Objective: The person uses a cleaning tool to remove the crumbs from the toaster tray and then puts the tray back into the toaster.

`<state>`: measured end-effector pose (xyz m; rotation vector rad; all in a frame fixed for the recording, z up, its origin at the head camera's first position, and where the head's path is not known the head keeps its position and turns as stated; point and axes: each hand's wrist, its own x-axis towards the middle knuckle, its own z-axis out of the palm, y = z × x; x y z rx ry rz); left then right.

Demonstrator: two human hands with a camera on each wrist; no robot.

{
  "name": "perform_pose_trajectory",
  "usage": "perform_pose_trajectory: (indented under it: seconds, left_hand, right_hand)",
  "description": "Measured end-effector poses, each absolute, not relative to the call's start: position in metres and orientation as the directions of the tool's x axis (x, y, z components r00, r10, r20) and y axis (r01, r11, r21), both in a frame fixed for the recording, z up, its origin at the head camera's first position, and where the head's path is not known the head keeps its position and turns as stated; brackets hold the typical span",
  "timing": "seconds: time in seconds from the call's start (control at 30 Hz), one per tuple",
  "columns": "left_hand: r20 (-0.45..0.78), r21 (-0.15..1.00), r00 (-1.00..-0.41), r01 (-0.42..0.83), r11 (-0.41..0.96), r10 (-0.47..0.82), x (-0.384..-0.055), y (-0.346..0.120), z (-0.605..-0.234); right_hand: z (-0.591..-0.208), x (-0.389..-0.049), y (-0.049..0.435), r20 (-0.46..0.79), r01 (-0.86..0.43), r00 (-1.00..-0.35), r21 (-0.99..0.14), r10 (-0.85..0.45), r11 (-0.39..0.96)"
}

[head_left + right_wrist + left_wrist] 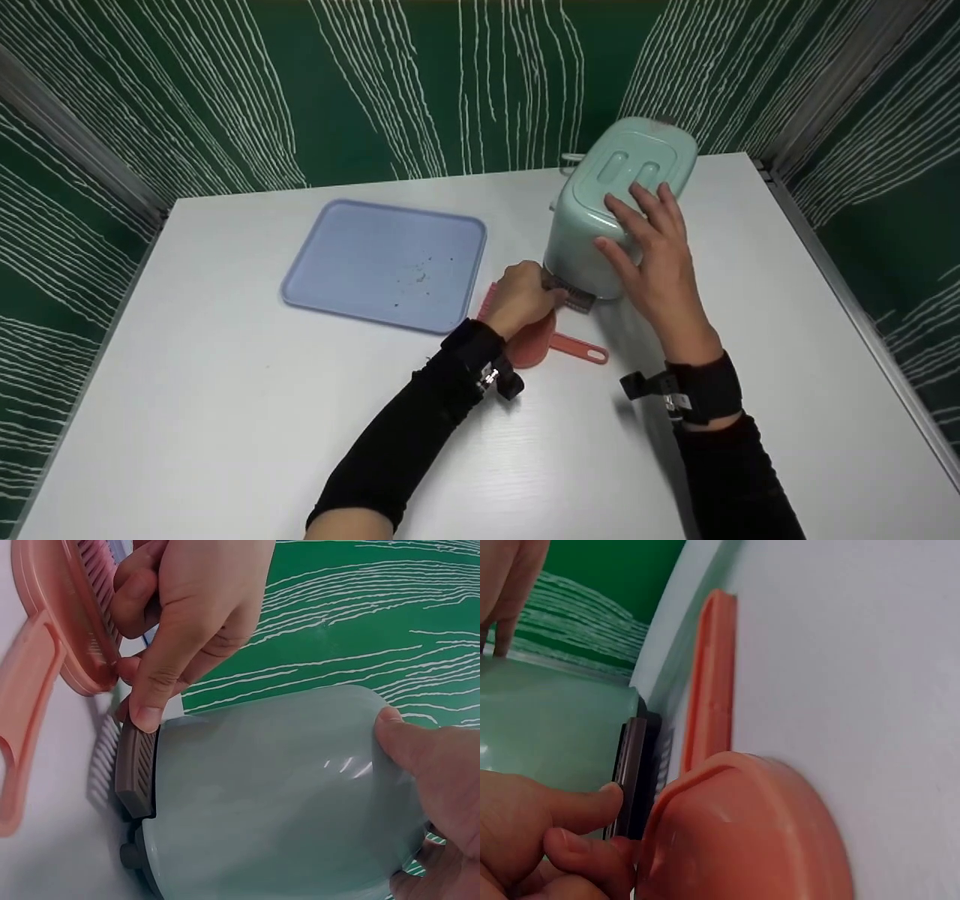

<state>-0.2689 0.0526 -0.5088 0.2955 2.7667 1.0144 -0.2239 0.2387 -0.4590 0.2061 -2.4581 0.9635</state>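
A mint-green toaster (581, 240) with a lid on its top stands at the right rear of the table. At its lower near end, my left hand (525, 296) pinches the ribbed brown edge of a crumb tray (136, 772) between thumb and fingers. Most of that tray is hidden from sight. My right hand (660, 270) rests spread on the toaster's upper right, thumb on one side, fingers toward the lid. Below the left hand lies a coral dustpan (742, 840) with a long handle (579, 349); pink bristles (97, 570) show beside it.
A blue tray (360, 262) lies left of the toaster, with dark crumbs (420, 277) scattered on it. The white table (225, 420) ends at a green wall (420, 90) with white streaks. A cord loop (572, 158) shows behind the toaster.
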Motion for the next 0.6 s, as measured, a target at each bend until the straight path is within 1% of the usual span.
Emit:
perform_pose_trajectory:
  seconds: [0.13, 0.37, 0.47, 0.6]
  left_hand:
    - [-0.145, 0.666, -0.964, 0.073, 0.743, 0.225, -0.268, 0.054, -0.5]
    - [-0.186, 0.669, -0.955, 0.049, 0.741, 0.23, -0.273, 0.055, -0.503]
    - [-0.248, 0.7, -0.939, -0.004, 0.714, 0.237, -0.275, 0.051, -0.503]
    - [-0.339, 0.75, -0.904, -0.094, 0.655, 0.259, -0.273, 0.047, -0.497]
  right_hand:
    - [-0.458, -0.224, 0.239, 0.489, -0.305, -0.872, -0.597, 0.035, 0.742]
    - [-0.459, -0.224, 0.238, 0.478, -0.296, -0.878, -0.602, 0.037, 0.741]
    - [-0.458, -0.224, 0.238, 0.483, -0.296, -0.875, -0.595, 0.038, 0.747]
    - [-0.458, -0.224, 0.239, 0.488, -0.295, -0.872, -0.587, 0.039, 0.754]
